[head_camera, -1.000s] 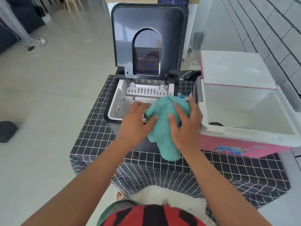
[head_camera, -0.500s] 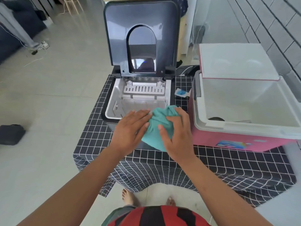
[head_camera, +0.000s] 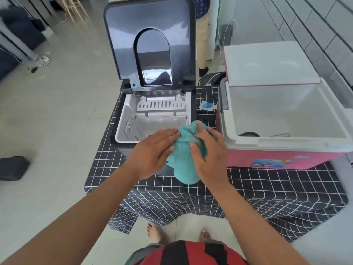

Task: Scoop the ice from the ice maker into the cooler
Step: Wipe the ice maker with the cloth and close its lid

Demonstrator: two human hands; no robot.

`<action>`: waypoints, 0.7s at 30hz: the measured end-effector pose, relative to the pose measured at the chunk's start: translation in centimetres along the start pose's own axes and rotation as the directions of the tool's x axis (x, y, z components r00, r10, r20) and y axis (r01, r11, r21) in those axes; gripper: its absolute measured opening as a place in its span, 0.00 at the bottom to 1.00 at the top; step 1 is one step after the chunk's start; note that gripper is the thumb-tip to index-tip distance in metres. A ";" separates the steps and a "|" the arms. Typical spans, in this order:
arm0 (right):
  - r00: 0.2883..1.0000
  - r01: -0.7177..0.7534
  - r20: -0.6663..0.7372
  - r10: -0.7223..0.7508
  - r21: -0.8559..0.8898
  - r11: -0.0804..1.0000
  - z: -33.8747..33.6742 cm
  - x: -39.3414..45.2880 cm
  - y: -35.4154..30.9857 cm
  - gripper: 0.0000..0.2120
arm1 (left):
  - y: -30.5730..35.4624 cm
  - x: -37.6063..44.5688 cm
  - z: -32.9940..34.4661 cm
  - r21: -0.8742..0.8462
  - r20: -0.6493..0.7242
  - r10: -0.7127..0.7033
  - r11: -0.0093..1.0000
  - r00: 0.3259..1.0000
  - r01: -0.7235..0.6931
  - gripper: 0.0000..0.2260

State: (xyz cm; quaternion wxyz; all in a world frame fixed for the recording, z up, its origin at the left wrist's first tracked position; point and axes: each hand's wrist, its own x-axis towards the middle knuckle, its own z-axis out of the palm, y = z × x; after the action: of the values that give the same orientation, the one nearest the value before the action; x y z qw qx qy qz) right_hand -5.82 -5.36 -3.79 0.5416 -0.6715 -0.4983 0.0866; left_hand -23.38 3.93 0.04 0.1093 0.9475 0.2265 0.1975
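1. Now both hands meet on a teal cloth [head_camera: 186,159] over the front edge of the table [head_camera: 267,180], which wears a black cloth with a white grid.
2. The left hand [head_camera: 152,152] lies nearly flat, its fingers straight and close together, the fingertips pressing against the left side of the teal cloth.
3. The right hand [head_camera: 208,155] rests on the cloth's right side with fingers curled over it (thumb tip showing on the bunched middle), holding the fabric gathered.
4. The cloth's bunched top sits at the front right corner of the ice maker [head_camera: 122,134], and its loose end hangs down in front of the machine's dark front face.
5. The ice maker stands toward the table's left edge; its dark lid [head_camera: 122,35] with an arched window is raised upright at the back.
6. Its white basin is open to view, with a slotted white tray across the rear (I cannot make out any ice in it).
7. The pink cooler [head_camera: 267,157] stands just beside the ice maker, toward the table's right edge, its white lid [head_camera: 267,62] tipped back.
8. A dark rounded thing and a pale bar show low inside the cooler's front wall; what they are is unclear.
9. A small blue-and-white packet [head_camera: 207,106] lies on the table between the two machines, near the back edge.
10. Bare feet show on the pale floor below the table's front edge.
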 end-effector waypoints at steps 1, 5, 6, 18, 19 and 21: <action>0.999 -0.039 -0.025 0.040 0.037 0.999 0.2 -0.5 0.0 0.10 | 0.0 0.0 -0.1 -0.007 0.010 0.002 1.000 1.000 -0.002 0.18; 0.999 0.037 -0.001 -0.037 0.170 0.985 0.6 0.2 0.3 0.13 | 0.1 0.2 -0.5 -0.033 0.013 -0.016 0.999 1.000 0.017 0.18; 0.994 0.100 0.024 -0.105 0.155 0.983 0.7 0.4 0.5 0.15 | 0.2 0.3 -0.5 -0.044 0.005 -0.028 0.999 1.000 0.028 0.18; 0.978 0.001 0.205 -0.043 0.203 0.979 2.0 8.8 1.7 0.16 | 0.4 -0.5 1.7 0.166 -0.150 0.067 0.985 0.986 -0.041 0.16; 0.979 -0.030 0.206 -0.010 0.194 0.981 2.2 9.8 1.6 0.17 | 0.4 -0.5 1.8 0.172 -0.162 0.082 0.984 0.983 -0.053 0.15; 0.984 -0.055 0.179 0.023 0.179 0.982 2.2 10.5 1.2 0.17 | 0.4 -0.4 1.9 0.164 -0.190 0.103 0.984 0.976 -0.072 0.15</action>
State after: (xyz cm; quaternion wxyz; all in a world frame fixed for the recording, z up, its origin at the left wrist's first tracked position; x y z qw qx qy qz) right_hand -1.42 4.20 -1.21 0.5528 -0.6182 -0.5211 0.2017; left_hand -22.78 3.17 -1.70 0.0030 0.9379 0.2087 0.2770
